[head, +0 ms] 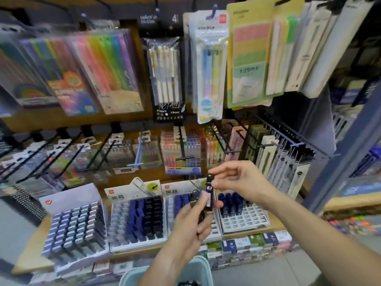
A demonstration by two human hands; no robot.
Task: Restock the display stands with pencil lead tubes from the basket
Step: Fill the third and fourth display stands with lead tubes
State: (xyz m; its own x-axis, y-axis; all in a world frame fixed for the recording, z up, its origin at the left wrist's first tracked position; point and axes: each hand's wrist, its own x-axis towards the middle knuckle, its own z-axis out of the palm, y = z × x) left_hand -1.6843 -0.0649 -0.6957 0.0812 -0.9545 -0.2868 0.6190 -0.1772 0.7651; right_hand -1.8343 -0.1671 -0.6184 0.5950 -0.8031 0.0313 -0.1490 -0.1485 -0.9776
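Black pencil lead tube (209,195) sits pinched in the right hand (239,182) fingers; the left hand (191,226) grips more, count unclear. Four display stands (138,219) line the shelf at twelve o'clock; one basket (198,269) at six.

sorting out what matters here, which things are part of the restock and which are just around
Job: black pencil lead tube in right hand; more dark tubes in left hand; white slotted display stands; pale green plastic basket.

Around: hanging rainbow pen packs; black metallic marker pack.
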